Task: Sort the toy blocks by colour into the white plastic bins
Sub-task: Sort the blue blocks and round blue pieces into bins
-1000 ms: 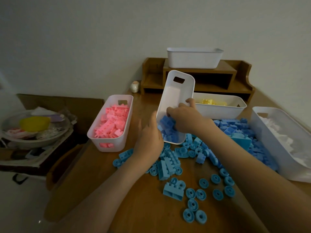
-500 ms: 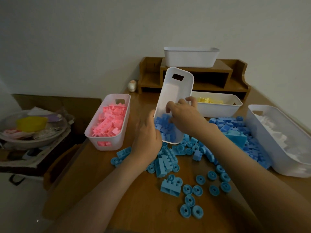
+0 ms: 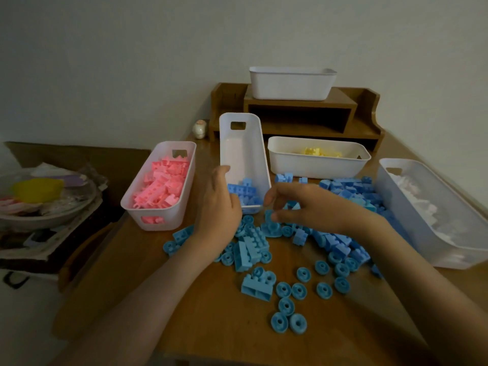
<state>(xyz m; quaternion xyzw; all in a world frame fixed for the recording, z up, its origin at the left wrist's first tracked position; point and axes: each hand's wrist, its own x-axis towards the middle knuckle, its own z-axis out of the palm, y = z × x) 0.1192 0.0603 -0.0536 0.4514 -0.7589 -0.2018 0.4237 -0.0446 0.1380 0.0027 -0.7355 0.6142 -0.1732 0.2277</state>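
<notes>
A white bin (image 3: pixel 244 151) stands tilted, far end raised, with blue blocks (image 3: pixel 245 191) heaped at its near end. My left hand (image 3: pixel 219 207) grips the bin's near left wall, thumb up along the rim. Just right of the bin's near corner, my right hand (image 3: pixel 314 207) hovers over the loose blue blocks (image 3: pixel 346 191) on the table, fingers loosely curled, nothing visible in them. Blue wheels (image 3: pixel 287 305) and bricks lie scattered in front. Other bins hold pink blocks (image 3: pixel 161 186), yellow blocks (image 3: pixel 320 151) and white blocks (image 3: pixel 417 196).
The pink bin (image 3: pixel 137 210) stands left, the yellow bin (image 3: pixel 317 167) behind, the large white-block bin (image 3: pixel 449 249) at the right edge. A further white bin (image 3: pixel 290 85) sits on a wooden shelf (image 3: pixel 367 122). A small figurine (image 3: pixel 199 129) stands beside it. A cluttered side stand (image 3: pixel 39 207) is left.
My right hand has come out of the tilted bin and moved down and right over the loose blue pile. The bin's raised end has dropped lower; my left hand stays on it.
</notes>
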